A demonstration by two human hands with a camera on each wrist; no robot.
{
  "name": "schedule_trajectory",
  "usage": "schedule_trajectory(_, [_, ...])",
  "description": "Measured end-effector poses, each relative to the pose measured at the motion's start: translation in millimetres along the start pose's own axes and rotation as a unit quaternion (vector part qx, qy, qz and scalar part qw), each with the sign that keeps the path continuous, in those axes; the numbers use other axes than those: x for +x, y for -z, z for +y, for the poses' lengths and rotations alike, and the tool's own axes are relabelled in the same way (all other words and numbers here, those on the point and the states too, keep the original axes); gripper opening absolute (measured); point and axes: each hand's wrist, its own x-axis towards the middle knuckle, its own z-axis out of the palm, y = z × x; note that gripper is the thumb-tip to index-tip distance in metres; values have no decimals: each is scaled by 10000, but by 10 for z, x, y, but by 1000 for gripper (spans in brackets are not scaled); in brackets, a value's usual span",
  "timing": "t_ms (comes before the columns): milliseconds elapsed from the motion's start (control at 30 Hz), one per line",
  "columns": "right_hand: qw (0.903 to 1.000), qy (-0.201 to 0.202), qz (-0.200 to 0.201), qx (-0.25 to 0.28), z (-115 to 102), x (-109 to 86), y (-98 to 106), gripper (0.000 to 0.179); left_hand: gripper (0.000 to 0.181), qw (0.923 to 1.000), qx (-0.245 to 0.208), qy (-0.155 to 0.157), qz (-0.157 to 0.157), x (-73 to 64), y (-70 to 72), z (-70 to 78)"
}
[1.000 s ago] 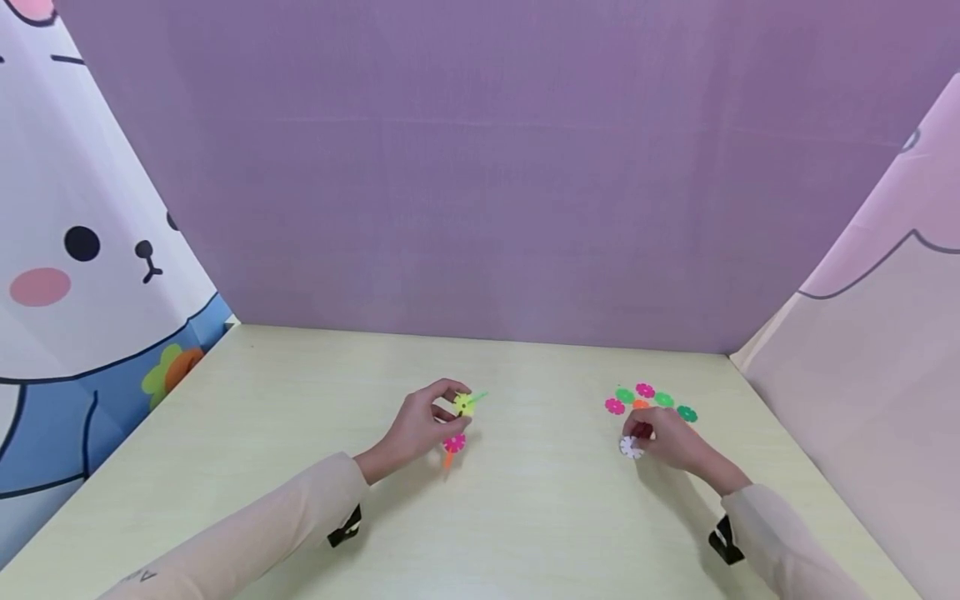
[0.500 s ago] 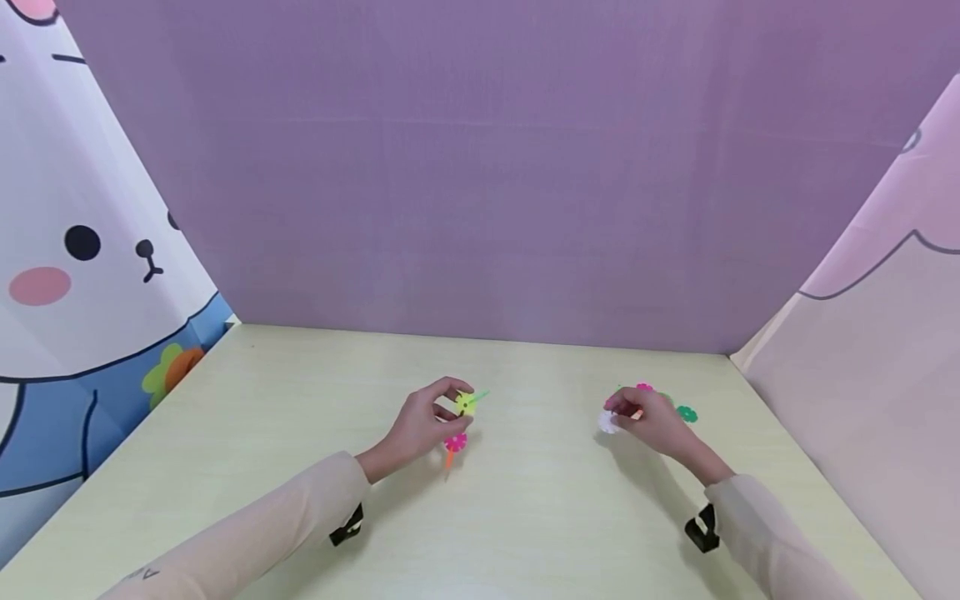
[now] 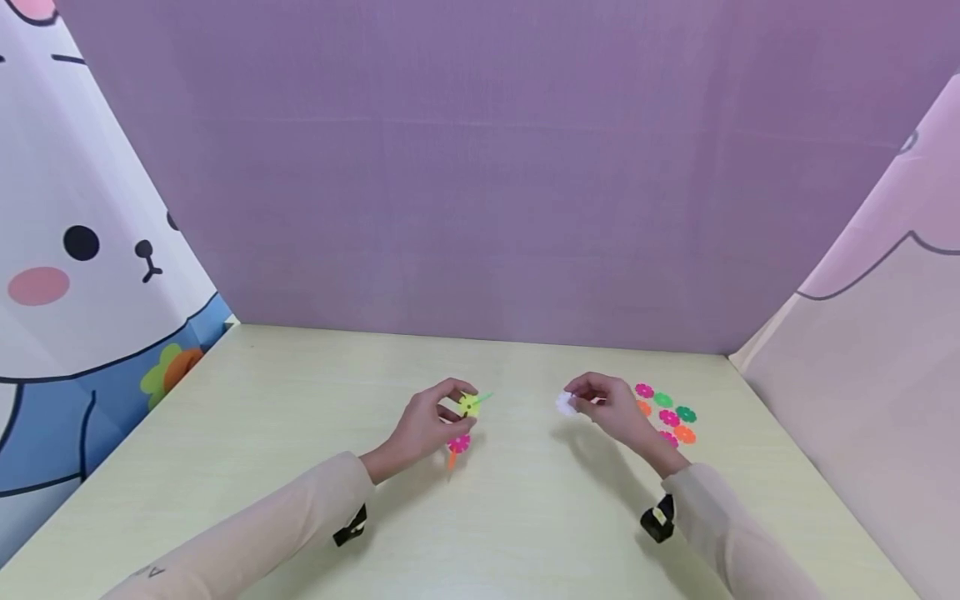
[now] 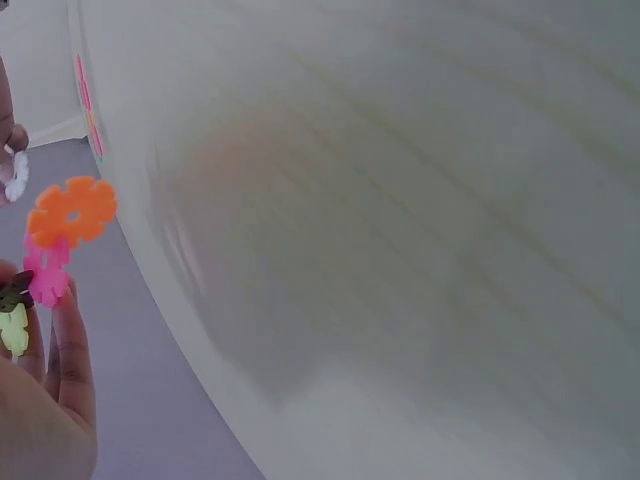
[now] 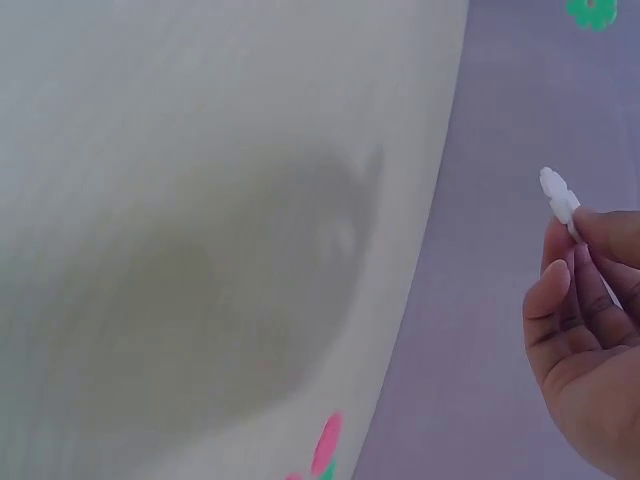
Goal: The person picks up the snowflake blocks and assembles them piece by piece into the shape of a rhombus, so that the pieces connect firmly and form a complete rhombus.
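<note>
My left hand (image 3: 422, 423) grips a small cluster of joined plastic snowflake discs above the table. In the head view it has a yellow disc (image 3: 469, 406) with a green one edge-on at its right, and a pink disc (image 3: 459, 443) with an orange one (image 3: 452, 461) below. The left wrist view shows the orange disc (image 4: 95, 205) slotted into the pink (image 4: 48, 275), beside a dark piece (image 4: 14, 292) and the yellow disc (image 4: 14, 332). To the right, my right hand (image 3: 617, 410) pinches a white snowflake disc (image 5: 556, 190) between thumb and fingers, apart from the cluster.
Several loose snowflake discs lie at the right behind my right hand, among them a pink (image 3: 644, 390), a light green (image 3: 663, 400), a dark green (image 3: 686, 414) and an orange one (image 3: 685, 434). A purple backdrop (image 3: 480, 183) closes the table's (image 3: 517, 517) far edge; printed panels flank it.
My right hand has moved left and away from me with the white disc, toward the cluster, uncovering more loose discs. The left hand has shifted only very slightly right.
</note>
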Motion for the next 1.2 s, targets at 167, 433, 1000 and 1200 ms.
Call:
schedule_trajectory(167, [9990,15,-173,415,-334,34,-84,15,36,10000,78,-4,-10,0,-8,-2])
schedule_trajectory(433, [9978,224,-286,551,-283,232,-307,14,37,9999,100,15,-36,6,-15,8])
schedule_trajectory(1000, [9959,379,-483,666,-771,210,-408,16,36,9999,109,95,-74,7,-25,41])
schedule_trajectory(1200, [9956,415,-492,682,-647,263,-451,15,35,9999,133,77,-59,12,-28,44])
